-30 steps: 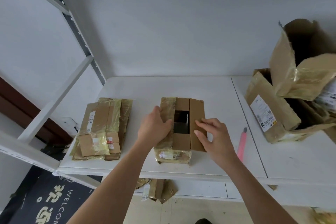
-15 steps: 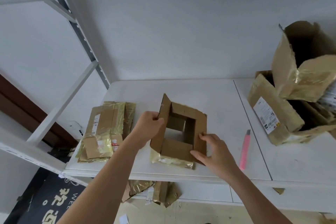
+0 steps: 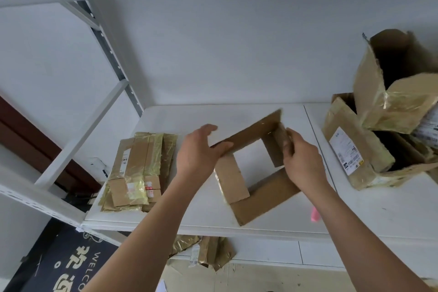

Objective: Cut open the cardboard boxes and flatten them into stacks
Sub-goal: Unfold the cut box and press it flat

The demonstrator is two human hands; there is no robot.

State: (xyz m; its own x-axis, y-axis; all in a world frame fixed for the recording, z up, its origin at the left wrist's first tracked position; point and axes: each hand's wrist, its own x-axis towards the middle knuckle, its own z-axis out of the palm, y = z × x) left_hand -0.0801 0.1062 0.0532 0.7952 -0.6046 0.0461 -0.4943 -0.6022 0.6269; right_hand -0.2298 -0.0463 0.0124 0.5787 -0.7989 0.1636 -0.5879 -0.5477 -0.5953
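A small brown cardboard box (image 3: pixel 260 194), open at both ends so the white shelf shows through it, is lifted and tilted above the shelf's middle. My left hand (image 3: pixel 198 154) grips its upper left wall. My right hand (image 3: pixel 302 161) pinches the inner flap at its right corner. A stack of flattened, taped boxes (image 3: pixel 139 170) lies at the shelf's left. The pink box cutter (image 3: pixel 315 216) lies on the shelf, mostly hidden behind my right forearm.
Two larger opened boxes (image 3: pixel 360 144) with tape and labels are piled at the right against the wall. The white shelf (image 3: pixel 189 216) has a metal frame post at the left. Cardboard scraps (image 3: pixel 208 251) lie on the floor below, beside a dark welcome mat (image 3: pixel 61 268).
The box has been lifted off the shelf, opened into a hollow frame and turned. Both hands rose with it; my right hand moved from its near edge to the right corner flap.
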